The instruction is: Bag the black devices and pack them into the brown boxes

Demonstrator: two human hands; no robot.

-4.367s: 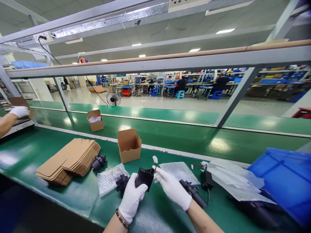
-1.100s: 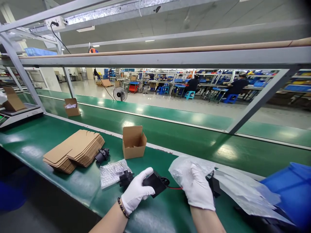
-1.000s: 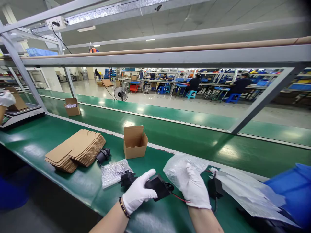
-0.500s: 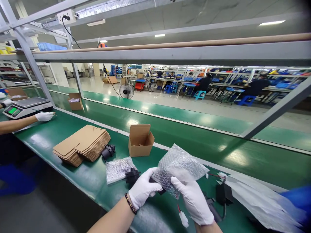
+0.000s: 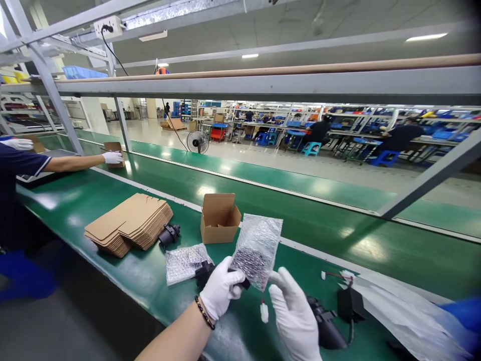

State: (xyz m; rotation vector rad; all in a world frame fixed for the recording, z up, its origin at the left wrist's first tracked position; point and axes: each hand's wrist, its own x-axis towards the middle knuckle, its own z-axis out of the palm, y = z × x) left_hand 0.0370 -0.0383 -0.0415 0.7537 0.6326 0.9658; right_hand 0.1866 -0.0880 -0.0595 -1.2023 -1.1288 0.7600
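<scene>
My left hand (image 5: 221, 288), in a white glove, is closed on the lower edge of a bubble-wrap bag (image 5: 259, 235). A dark part shows inside the bag and at its mouth, and a red wire with a white connector (image 5: 264, 313) hangs out below. To the right my gloved right hand (image 5: 295, 311) is open, fingers apart and close to the bag. Beyond my left hand, a black ribbed part (image 5: 205, 273) adjoins another bubble-wrap bag (image 5: 184, 263) on the green table; my hand hides some of it. Black cylindrical parts (image 5: 326, 326) lie beside my right hand.
An open cardboard box (image 5: 220, 230) stands behind the bags. Left of it are a black fitting (image 5: 170, 234) and a stack of flat cartons (image 5: 130, 223). White plastic bags (image 5: 398, 311) and a black block (image 5: 349, 303) lie right. A co-worker's gloved hand (image 5: 112, 157) touches a small box.
My right hand has let go of the bubble-wrap bag and moved down. The bag now stands more upright in my left hand. The co-worker's arm has reached farther out to the small box.
</scene>
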